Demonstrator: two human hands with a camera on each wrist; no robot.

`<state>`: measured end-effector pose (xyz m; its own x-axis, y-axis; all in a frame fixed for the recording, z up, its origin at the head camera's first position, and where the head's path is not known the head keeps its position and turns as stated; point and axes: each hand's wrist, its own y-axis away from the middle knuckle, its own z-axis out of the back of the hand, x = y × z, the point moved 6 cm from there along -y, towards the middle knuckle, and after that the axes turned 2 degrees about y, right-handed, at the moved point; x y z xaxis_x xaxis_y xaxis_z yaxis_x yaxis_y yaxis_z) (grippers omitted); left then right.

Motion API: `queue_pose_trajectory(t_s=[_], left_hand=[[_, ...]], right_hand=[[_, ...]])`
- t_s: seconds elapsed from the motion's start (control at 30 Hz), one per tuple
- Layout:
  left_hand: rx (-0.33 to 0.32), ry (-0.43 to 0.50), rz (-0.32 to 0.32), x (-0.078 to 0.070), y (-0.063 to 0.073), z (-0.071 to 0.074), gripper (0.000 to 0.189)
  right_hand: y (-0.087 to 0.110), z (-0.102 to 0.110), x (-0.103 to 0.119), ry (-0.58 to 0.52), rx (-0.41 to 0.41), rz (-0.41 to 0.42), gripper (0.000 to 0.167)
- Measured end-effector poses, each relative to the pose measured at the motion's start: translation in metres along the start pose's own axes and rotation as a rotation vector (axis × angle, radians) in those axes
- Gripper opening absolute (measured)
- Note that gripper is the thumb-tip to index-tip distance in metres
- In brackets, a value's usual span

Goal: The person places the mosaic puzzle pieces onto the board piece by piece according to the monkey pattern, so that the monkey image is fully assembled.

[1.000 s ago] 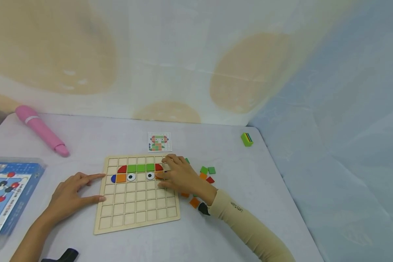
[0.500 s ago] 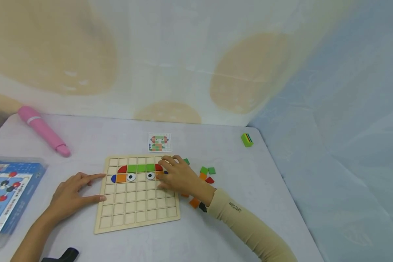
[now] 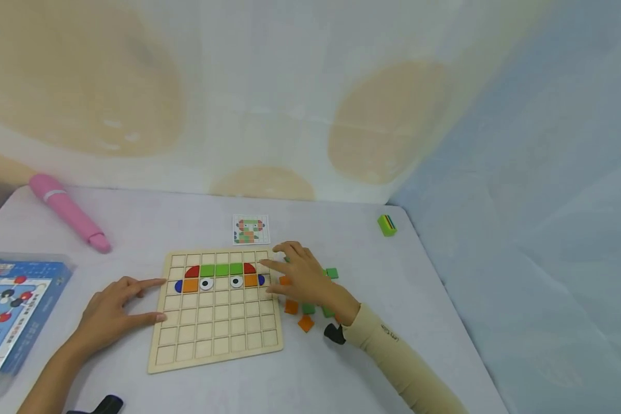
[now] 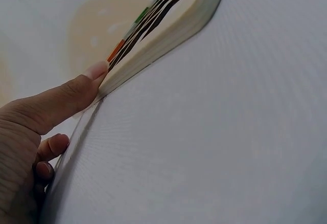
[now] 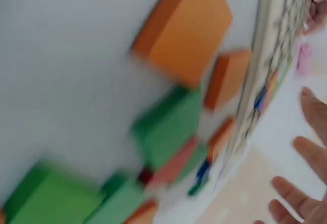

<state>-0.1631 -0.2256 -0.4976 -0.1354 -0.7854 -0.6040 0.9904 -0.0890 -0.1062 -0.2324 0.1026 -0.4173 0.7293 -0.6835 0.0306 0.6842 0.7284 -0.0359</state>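
Observation:
A wooden grid board (image 3: 214, 332) lies flat on the table. In its upper rows sit red quarter-round pieces (image 3: 192, 271), green squares (image 3: 221, 269), orange squares (image 3: 190, 285), two eye discs (image 3: 206, 283) and blue half-round pieces (image 3: 261, 280). My left hand (image 3: 108, 310) touches the board's left edge with extended thumb and index finger; the left wrist view shows the thumb (image 4: 96, 70) against the rim. Over the board's right edge is my right hand (image 3: 305, 276), its fingers spread and holding nothing. Loose orange tiles (image 5: 189, 29) and green tiles (image 5: 171, 127) lie under and beside it, partly hidden.
A small pattern card (image 3: 250, 230) lies behind the board. At the left are a pink wand-shaped object (image 3: 71, 213) and a boxed set (image 3: 15, 316). A small green block (image 3: 387, 225) stands at the back right. Black objects lie near front left (image 3: 106, 405) and by the right wrist (image 3: 334, 333).
My right hand has drawn back to the right from the orange and blue pieces at the row's right end, which now show uncovered. My left hand stays at the board's edge.

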Motion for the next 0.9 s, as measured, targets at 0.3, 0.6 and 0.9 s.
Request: queue_pose_trajectory(t_s=[0.3, 0.6, 0.9], left_hand=[[-0.012, -0.006, -0.008, 0.000, -0.002, 0.001, 0.075], [-0.011, 0.009, -0.007, 0.002, -0.002, 0.000, 0.076], [-0.010, 0.017, -0.014, 0.001, 0.000, 0.001, 0.076]], right_hand=[[0.045, 0.011, -0.052, -0.109, -0.020, -0.193, 0.057], [0.073, 0.011, -0.079, -0.142, -0.050, -0.271, 0.048], [0.094, 0.004, -0.088, -0.168, -0.009, -0.330, 0.044]])
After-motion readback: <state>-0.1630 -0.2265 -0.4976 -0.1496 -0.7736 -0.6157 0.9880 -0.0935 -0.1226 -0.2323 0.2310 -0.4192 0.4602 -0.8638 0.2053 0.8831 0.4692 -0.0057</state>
